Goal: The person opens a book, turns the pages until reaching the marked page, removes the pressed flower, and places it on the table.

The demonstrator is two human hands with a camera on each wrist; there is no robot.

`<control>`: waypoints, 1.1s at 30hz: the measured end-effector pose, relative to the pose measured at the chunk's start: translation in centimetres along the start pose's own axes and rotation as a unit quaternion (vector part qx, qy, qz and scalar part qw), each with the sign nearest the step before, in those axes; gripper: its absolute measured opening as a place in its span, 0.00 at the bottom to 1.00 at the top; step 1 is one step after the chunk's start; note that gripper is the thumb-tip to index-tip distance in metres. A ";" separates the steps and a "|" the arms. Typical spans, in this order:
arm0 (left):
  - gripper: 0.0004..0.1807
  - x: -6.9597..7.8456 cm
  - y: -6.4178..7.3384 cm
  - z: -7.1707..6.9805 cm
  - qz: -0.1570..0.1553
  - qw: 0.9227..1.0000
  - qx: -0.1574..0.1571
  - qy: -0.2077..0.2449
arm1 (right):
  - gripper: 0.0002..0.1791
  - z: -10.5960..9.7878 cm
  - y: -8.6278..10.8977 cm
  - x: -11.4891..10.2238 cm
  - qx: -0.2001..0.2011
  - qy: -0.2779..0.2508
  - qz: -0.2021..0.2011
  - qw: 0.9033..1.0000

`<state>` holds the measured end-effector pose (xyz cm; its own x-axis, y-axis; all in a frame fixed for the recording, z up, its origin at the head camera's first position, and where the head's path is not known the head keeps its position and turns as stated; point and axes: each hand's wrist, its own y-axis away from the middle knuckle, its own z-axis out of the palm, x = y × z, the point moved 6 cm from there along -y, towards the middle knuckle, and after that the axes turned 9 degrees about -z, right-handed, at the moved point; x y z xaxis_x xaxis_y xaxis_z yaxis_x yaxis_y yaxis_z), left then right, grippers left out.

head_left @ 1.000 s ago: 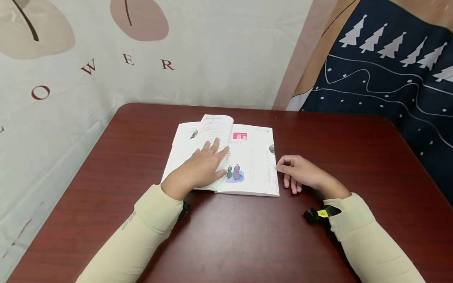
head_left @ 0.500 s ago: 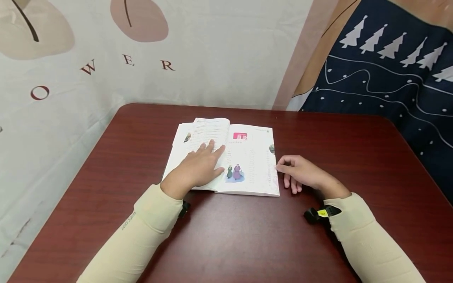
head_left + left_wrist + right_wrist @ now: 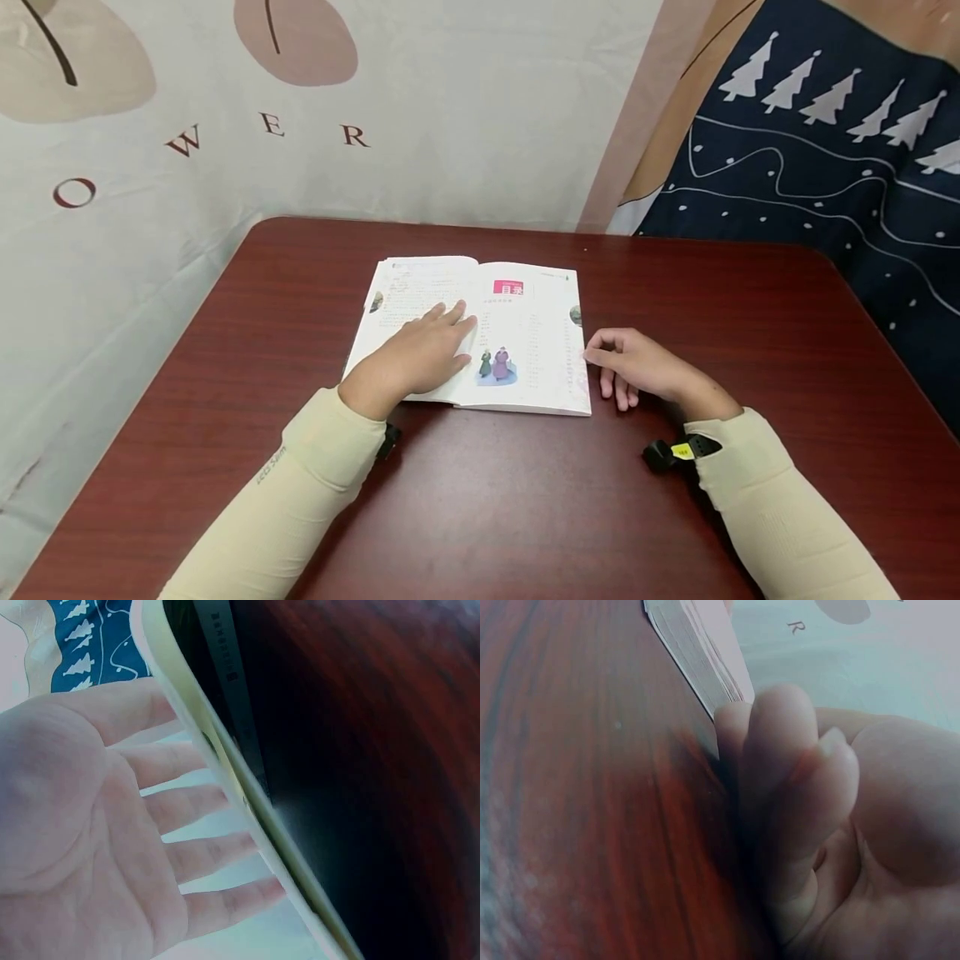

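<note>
Reddish table [image 3: 480, 508] below; I see an open book [image 3: 510, 329] at twelve o'clock. The left hand [image 3: 418, 357] rests across it, fingers apart; at its three o'clock edge, the right hand [image 3: 636, 364] curls loosely, any pinch unclear.

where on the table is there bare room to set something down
The table is bare between the book and the table's left edge, in front of the book between the sleeves, and beyond the right hand toward the right edge. Crowded: the left page, under the left hand, and the book's right side, by the right hand.
</note>
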<state>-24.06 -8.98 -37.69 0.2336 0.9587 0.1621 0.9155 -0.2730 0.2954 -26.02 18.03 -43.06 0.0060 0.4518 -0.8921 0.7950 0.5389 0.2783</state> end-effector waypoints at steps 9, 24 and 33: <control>0.31 0.3 -0.1 0.1 0.032 0.999 0.006 0.002 | 0.12 0.0 0.0 -0.1 -0.001 0.002 0.004 1.000; 0.29 1.1 0.0 -0.2 0.073 0.997 0.031 0.027 | 0.13 -0.1 -0.1 -0.1 0.002 0.000 0.000 1.000; 0.29 1.1 0.3 -0.2 0.082 0.995 0.038 0.031 | 0.13 0.1 0.0 0.1 -0.002 0.002 0.001 1.000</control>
<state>-23.58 -8.04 -37.24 0.3636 0.8944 0.2603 0.8896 -0.4164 0.1880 -25.98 18.01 -43.16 0.0053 0.4556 -0.8902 0.7924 0.5410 0.2817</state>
